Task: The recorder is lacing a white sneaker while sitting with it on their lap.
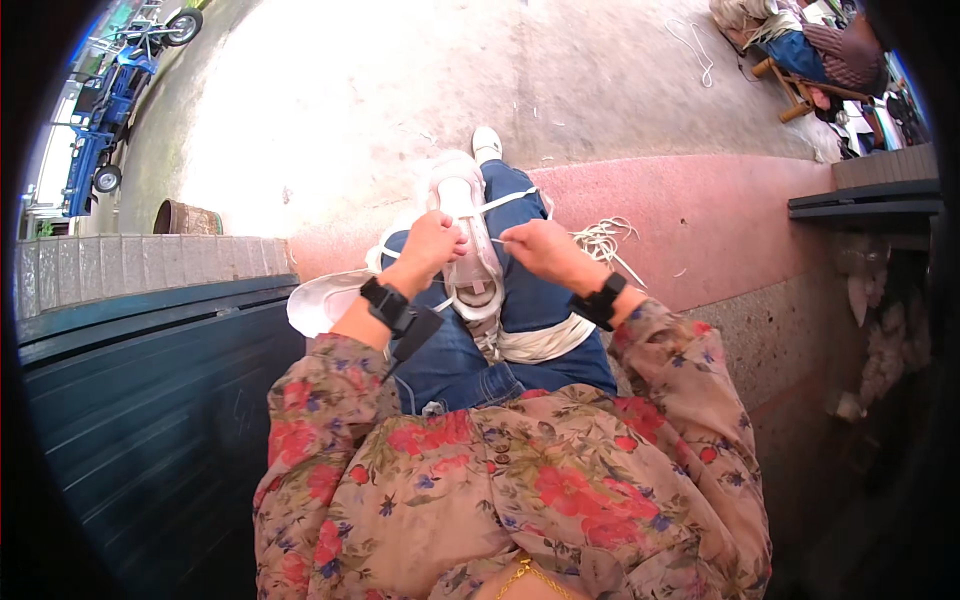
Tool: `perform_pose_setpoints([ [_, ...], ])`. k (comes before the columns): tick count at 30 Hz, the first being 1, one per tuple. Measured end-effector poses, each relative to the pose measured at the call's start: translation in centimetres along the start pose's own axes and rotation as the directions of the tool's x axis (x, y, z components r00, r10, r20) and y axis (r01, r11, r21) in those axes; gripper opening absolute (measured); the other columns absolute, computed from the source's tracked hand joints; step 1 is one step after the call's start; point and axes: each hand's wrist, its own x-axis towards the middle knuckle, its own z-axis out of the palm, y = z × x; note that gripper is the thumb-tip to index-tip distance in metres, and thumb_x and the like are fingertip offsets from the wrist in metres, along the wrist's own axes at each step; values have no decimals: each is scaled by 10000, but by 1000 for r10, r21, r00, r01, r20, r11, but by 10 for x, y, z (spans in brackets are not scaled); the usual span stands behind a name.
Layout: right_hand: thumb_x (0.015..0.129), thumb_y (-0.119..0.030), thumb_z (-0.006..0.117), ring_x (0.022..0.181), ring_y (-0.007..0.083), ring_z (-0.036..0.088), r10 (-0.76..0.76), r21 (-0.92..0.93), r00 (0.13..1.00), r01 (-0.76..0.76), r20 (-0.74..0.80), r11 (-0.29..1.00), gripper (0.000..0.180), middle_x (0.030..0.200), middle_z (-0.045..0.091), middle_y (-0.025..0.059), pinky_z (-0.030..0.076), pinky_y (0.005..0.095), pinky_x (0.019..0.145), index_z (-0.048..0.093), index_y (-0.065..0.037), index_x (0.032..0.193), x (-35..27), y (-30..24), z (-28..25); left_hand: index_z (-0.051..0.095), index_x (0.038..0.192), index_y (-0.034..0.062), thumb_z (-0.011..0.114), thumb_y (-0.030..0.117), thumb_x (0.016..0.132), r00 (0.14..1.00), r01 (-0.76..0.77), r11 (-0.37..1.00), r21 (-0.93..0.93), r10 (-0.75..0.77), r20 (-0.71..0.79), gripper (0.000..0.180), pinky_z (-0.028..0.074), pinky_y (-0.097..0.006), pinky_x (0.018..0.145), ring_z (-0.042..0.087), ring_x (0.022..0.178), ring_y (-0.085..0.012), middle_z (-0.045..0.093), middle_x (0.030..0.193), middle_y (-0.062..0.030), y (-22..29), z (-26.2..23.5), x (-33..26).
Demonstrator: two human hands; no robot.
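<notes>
Handling a pale pink-and-white shoe [478, 262], you have it lying lengthwise over your lap, between the two legs of your blue jeans [450, 352], its opening toward your body. Left hand [430, 245]: over the shoe's left side, fingers bent inward; you cannot tell from this view whether they are closed on anything. Right hand [548, 250]: just right of the shoe, thumb and forefinger pinched together on a thin white lace [498, 240]. The hands are near each other, not touching.

Further observations: a white band [510, 201] runs from the shoe across your right leg. A bundle of cream cords [545, 341] lies over your right thigh, nearer your waist. A loose tangle of white cords [606, 238] sits beyond your right hand, beside the leg. A pale rounded item [325, 303] shows left of your left thigh, partly behind the forearm; its kind is unclear. Your own white shoe [486, 143] shows past the worked one. Both wrists carry black devices [598, 302].

Surroundings: pink flooring [690, 215] under and ahead of you, pale concrete ground [420, 75] beyond. Left: dark blue panel [170, 390], brown round container [187, 218], blue vehicle [100, 120] at the far edge. Upper right: another person [845, 55], seated by a wooden frame [795, 100], well apart from you, with a white cord [698, 50] on the ground nearby.
</notes>
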Motion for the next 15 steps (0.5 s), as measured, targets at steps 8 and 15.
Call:
perform_pose_setpoints([
  [8,765,-173,490,685,302,593,147,-379,987,-158,-58,912,188,664,596,132,452,421,605,616,-70,670,46,13,19,510,837,-14,481,80,824,997,15,993,-114,-23,-70,99,467,-244,563,566,639,-144,581,775,-105,-2,21,35],
  [15,726,-118,492,775,301,548,36,-470,999,-21,21,882,109,777,572,115,413,448,649,594,-85,705,57,16,24,502,842,0,523,90,826,941,-172,974,-145,120,-316,94,454,-228,558,556,633,-112,570,715,-53,-26,38,33],
])
